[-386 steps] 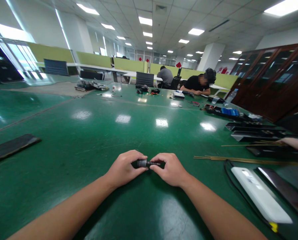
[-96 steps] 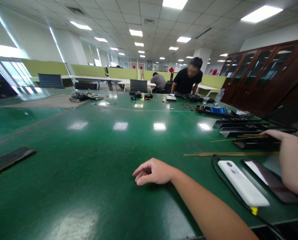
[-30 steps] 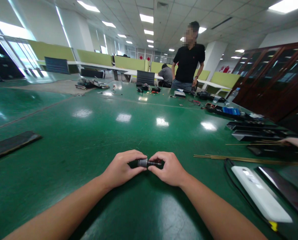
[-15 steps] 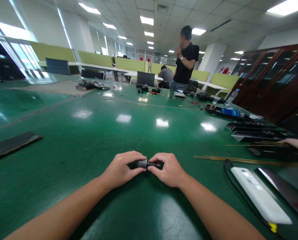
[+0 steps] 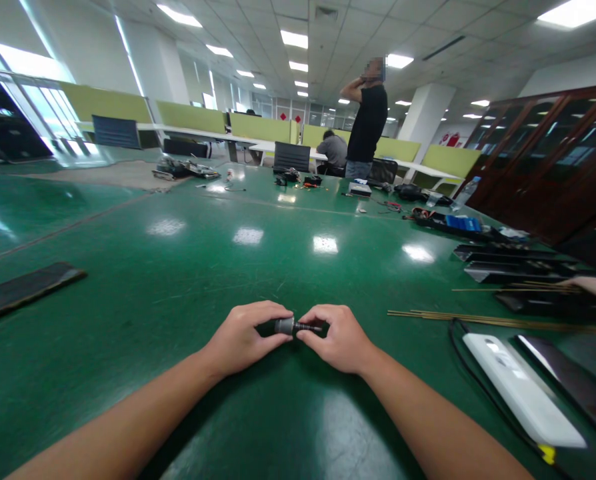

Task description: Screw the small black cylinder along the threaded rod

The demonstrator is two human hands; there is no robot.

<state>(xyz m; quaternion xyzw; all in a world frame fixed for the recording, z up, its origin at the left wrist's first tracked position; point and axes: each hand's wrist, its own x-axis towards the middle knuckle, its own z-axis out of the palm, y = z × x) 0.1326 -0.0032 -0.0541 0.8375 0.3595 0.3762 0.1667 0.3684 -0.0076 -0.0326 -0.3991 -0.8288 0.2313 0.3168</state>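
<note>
My left hand (image 5: 248, 337) pinches a small grey metal cylinder with a thin ridged dark shaft (image 5: 284, 326) between thumb and fingers. The shaft points to the right, roughly level, just above the green tabletop (image 5: 193, 280). Around that shaft, the thumb and forefinger of my right hand (image 5: 335, 339) are closed. The shaft's dark tip shows inside the curl of my right fingers. What exact kind of part this is I cannot make out.
Thin brass-coloured rods (image 5: 443, 317), a white power bank-like device (image 5: 523, 390) with a black cable, and black metal channels (image 5: 508, 270) lie to the right. Another person's hand (image 5: 595, 288) reaches in there. A dark flat strip (image 5: 28, 290) lies left. A person (image 5: 368, 120) stands beyond the table.
Both my hands and the metal part stay almost where they were. Across the table, the standing person has turned and raised an arm to the head.
</note>
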